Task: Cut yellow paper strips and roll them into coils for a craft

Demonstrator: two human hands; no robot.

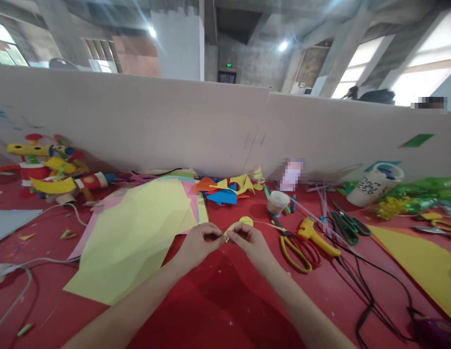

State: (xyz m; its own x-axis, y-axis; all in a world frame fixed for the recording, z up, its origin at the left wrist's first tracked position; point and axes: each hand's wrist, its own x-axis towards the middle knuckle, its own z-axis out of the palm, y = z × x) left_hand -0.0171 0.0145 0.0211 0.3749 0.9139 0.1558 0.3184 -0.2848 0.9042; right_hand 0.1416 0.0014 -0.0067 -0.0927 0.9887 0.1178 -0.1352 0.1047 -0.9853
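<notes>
Grip of left hand (201, 243) and right hand (252, 241) pinches a yellow strip (232, 227) above the bench (218, 305), between paper (134, 237) and scissors (290, 236); step in hand appears to be shaping, the next move calling for light, steady fingertip pressure.

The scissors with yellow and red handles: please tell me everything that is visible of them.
The scissors have one yellow and one red handle loop, plastic-looking, spread apart, and dark-looking blades. They lie on the red table beside the right hand, blades pointing away toward the cup. No hand holds them; the glue gun lies close by.
</notes>
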